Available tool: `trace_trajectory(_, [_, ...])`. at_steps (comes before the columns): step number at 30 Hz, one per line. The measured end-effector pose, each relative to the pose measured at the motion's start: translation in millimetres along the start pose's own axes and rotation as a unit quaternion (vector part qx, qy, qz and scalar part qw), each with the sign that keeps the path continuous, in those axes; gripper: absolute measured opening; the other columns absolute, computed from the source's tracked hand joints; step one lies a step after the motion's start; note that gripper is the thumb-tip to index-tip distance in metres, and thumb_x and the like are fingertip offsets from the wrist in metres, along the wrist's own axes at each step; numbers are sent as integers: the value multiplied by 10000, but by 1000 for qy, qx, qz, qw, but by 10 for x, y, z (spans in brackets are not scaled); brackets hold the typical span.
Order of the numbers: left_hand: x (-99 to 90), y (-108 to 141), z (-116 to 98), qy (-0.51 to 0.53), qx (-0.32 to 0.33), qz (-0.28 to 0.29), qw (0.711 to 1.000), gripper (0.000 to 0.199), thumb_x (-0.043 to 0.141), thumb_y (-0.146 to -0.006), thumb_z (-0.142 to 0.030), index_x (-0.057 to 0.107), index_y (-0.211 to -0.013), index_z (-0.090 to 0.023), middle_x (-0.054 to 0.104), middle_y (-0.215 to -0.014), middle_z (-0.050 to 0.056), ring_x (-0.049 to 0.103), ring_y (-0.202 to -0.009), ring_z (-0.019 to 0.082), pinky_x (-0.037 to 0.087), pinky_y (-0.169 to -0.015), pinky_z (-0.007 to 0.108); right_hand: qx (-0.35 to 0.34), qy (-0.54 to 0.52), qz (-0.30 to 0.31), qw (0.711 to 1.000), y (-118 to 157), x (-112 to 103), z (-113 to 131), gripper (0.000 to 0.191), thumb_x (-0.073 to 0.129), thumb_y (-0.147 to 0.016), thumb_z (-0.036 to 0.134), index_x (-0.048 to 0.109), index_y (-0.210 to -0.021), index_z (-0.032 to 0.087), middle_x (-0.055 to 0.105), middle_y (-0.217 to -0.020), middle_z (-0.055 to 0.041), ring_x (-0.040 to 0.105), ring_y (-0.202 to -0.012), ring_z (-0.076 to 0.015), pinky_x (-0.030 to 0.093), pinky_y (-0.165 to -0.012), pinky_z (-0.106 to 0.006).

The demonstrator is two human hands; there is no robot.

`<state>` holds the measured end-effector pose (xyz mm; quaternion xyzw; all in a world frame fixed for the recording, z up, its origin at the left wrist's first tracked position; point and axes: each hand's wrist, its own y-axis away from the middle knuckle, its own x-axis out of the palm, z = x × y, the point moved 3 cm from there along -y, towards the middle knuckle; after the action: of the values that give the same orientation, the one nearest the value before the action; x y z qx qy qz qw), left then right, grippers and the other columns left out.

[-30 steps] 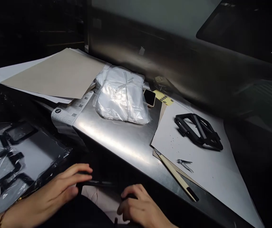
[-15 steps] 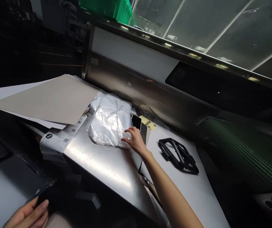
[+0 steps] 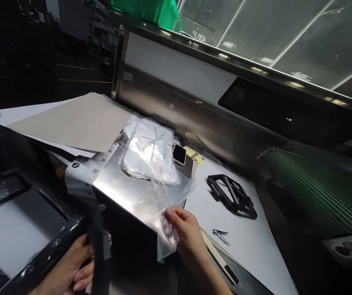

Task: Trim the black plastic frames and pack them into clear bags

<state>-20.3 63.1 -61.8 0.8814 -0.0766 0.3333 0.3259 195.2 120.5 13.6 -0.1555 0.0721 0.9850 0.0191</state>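
Bag of thin clear plastic hangs pinched in the right hand, before the tied clear-bag stack; nearer and left of that stack, the left hand grips a long black piece.

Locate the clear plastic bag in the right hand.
In the head view, the clear plastic bag is below centre, held in the right hand over the front edge of the metal bench, nearer than the tied bag bundle.

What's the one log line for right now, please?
left hand: holds black part | right hand: grips clear plastic bag | steel bench: tied bag bundle | white sheet: black frame, nippers
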Motion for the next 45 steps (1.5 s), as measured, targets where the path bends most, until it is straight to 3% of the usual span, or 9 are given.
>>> trace_trajectory(3, [240, 71, 55, -2, -20, 37, 999, 470, 688, -514, -578, 543, -703, -173, 284, -373, -116, 126, -327, -15, 127, -321, 119, 0, -42, 22, 999, 455, 374, -61, 273, 609, -700, 396, 568, -593, 148, 501, -502, 36, 456, -479, -83, 370, -465, -211])
trace_trajectory(6, [300, 165, 77, -19, -34, 26, 999, 365, 737, -552, -440, 514, -625, -161, 283, -339, -121, 140, -313, -11, 131, -314, 122, -14, -58, 53, 997, 699, 633, -135, 239, 640, -647, 370, 601, -537, 161, 528, -524, 10, 478, -534, -119, 385, -517, -239])
trace_trajectory(13, [113, 383, 136, -56, -20, 1, 998, 310, 753, -560, -336, 519, -525, -136, 269, -352, -125, 132, -322, -17, 128, -309, 127, 19, -102, 64, 993, 983, 826, -382, 263, 586, -720, 411, 708, -837, 210, 636, -676, -32, 574, -666, -180, 421, -623, -271])
trace_trajectory(21, [-47, 470, 213, -113, -23, -34, 993, 128, 668, -646, -176, 579, -713, -114, 438, -484, -72, 221, -353, -14, 177, -330, 131, 67, -180, 59, 980, 1085, 1039, -752, 167, 726, -606, 291, 670, -716, 178, 636, -661, 8, 570, -654, -144, 439, -630, -255])
trace_trajectory(27, [-248, 432, 182, -137, 3, -40, 990, 199, 677, -648, -257, 535, -712, -133, 364, -501, -103, 198, -377, -12, 186, -344, 124, 87, -325, 56, 940, 999, 802, -792, 224, 527, -818, 329, 543, -710, 132, 528, -632, 48, 508, -549, -69, 438, -537, -231])
trace_trajectory(33, [-517, 418, 45, -213, -3, -31, 977, 269, 711, -622, -312, 524, -734, -156, 314, -414, -122, 205, -357, 2, 178, -336, 134, 135, -415, 105, 894, 952, 598, -807, 326, 477, -839, 373, 422, -605, 153, 263, -474, 115, 213, -340, -8, 200, -312, -144])
trace_trajectory(37, [-628, 492, -53, -249, -22, 18, 968, 648, 555, -705, -529, 370, -1235, -204, 408, -446, -87, 324, -414, 53, 272, -379, 154, 123, -385, 131, 905, 834, 546, -874, 251, 501, -837, 312, 459, -657, 142, 333, -500, 106, 279, -357, -8, 238, -325, -138])
trace_trajectory(42, [-424, 333, 87, -293, -82, 75, 950, 743, 467, -817, -419, -41, -1349, -319, 596, -632, -26, 410, -388, 52, 277, -349, 154, 70, -260, 167, 948, 639, 570, -803, 253, 475, -852, 334, 498, -698, 135, 409, -536, 86, 366, -398, -25, 323, -378, -161])
trace_trajectory(45, [-232, 96, 261, -328, -108, 97, 934, 654, 525, -803, -341, 154, -1331, -235, 587, -580, -37, 426, -362, 52, 284, -321, 146, 32, -145, 231, 962, 647, 607, -626, 274, 505, -829, 357, 545, -683, 128, 442, -527, 76, 390, -419, -38, 333, -417, -183])
